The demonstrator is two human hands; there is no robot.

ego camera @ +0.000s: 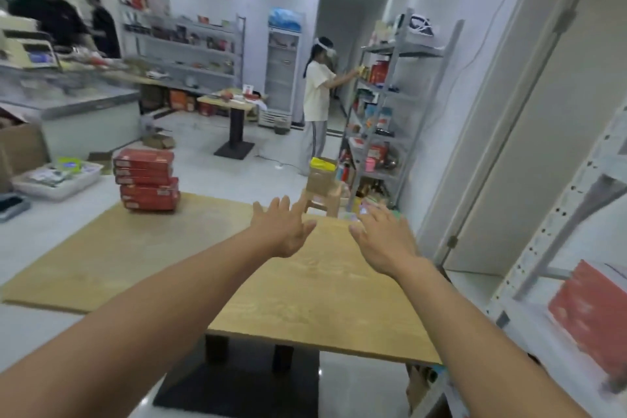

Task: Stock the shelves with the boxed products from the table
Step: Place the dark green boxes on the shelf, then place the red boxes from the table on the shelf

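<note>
A white tray [57, 180] of small packets lies beyond the tabletop's left edge, on a pale surface. At the far left corner of the wooden table [305, 299] stands the stack of red boxes [147, 180], flat cartons piled one on another, the upper ones set slightly askew of the lower. The middle of the tabletop shows bare wood.

Both arms reach forward over it. The left hand [283, 231] hovers above the far part of the tabletop, fingers straight and spread wide, holding nothing, well apart from the stack. Just beside it the right hand [383, 241] hangs near the far right corner, back of the hand up, fingers likewise spread and holding nothing. The two hands do not touch.

Past the far edge, between the hands, a brown cardboard box [322, 176] with something yellow on top sits on a small wooden stool [327, 202]. Further back a person in a pale shirt [317, 92] stands at a grey metal shelf unit [386, 112] full of goods.

At the right, beside the table's right edge, a white rack [543, 234] carries one red box [590, 312] on its shelf.
</note>
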